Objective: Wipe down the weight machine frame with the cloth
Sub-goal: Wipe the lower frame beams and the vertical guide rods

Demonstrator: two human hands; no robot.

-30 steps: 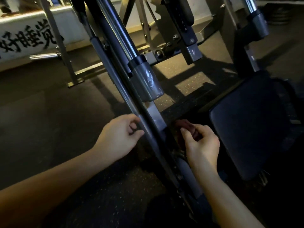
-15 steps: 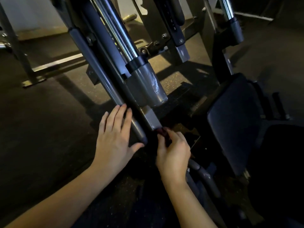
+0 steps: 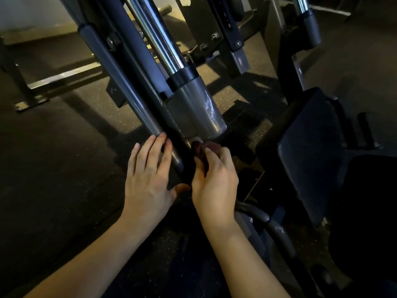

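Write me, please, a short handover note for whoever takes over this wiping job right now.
Left hand: open, fingers flat against the lower end of the grey frame tube.
Right hand: pinches the bunched dark red cloth, held to the frame just under the grey sleeve, left of the seat pad.
Done: the picture does not show which parts have been wiped.
Left: probably the frame tube above the hands, the sleeve and the chrome rod. Work upward from where the cloth sits.
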